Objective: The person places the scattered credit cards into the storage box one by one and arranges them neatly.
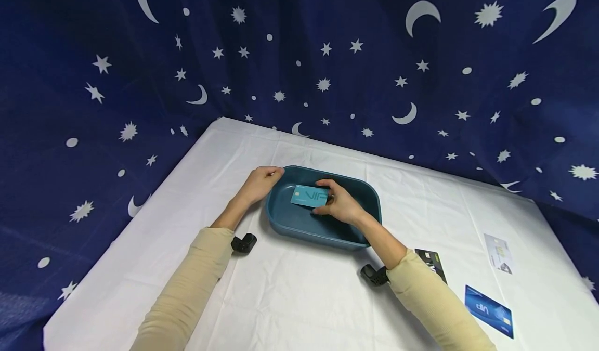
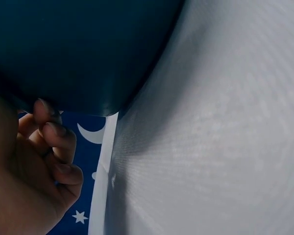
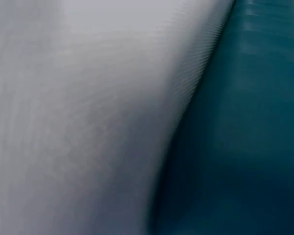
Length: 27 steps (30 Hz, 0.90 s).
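A dark teal oblong plastic bin [image 1: 323, 237] stands on the white-covered table. At its left end, my left hand [image 1: 262, 182] grips the rim; in the left wrist view the curled fingers [image 2: 63, 142] meet the bin's underside edge. My right hand [image 1: 345, 205] reaches inside the bin, thumb and fingers at opposite long edges of a light teal VIP card [image 1: 306, 196], pinching its right end. The card's printed face is up. Only the bin's dark wall [image 3: 255, 122] and white cloth show in the right wrist view; the right hand is out of that view.
Right of the bin lie a black card [image 1: 431, 262], partly covered by the right sleeve, a blue VIP card [image 1: 489, 310] and a silver-white card [image 1: 498, 253]. A dark blue curtain [image 1: 299, 70] with moons and stars hangs behind the table [image 1: 290, 299].
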### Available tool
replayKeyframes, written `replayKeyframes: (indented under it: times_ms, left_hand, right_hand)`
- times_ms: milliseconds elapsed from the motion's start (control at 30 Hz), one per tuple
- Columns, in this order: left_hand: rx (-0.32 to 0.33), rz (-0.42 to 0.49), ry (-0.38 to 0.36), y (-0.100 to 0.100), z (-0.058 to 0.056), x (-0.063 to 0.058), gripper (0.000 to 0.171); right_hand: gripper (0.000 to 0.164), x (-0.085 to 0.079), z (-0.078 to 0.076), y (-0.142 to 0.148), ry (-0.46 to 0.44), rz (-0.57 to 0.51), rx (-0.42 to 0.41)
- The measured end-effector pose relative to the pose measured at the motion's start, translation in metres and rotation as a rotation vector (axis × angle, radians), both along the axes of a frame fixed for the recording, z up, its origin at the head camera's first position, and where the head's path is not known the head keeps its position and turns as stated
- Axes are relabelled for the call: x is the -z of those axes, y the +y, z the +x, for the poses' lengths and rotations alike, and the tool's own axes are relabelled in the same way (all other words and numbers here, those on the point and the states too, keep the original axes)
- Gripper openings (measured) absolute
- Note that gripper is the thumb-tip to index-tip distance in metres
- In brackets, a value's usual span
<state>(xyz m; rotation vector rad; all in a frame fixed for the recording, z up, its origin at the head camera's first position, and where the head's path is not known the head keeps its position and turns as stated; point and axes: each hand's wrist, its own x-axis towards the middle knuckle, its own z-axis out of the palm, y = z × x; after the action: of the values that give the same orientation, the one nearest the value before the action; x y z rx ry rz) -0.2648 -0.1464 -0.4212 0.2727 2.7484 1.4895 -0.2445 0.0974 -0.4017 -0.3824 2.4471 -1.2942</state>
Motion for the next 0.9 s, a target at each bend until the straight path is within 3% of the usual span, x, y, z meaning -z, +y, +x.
replayKeyframes:
  times_ms: [200,500,900]
  left_hand:
    - [0.003,-0.004,-0.002,0.0005,-0.0003,0.0,0.042]
    - [0.0,0.002,0.007,-0.0008,0.0017,-0.0002,0.041]
    - [0.006,-0.01,0.004,-0.0011,0.0008,-0.0006,0.042]
  right_hand:
    - [0.072,0.0019,0.0004,-0.0002,0.028,0.017,-0.015]
    - [0.052,0.0021,0.0008,-0.0028,0.081,0.046,-0.052]
    - [0.049,0.0073,0.0011,-0.0035,0.126,0.108,-0.126]
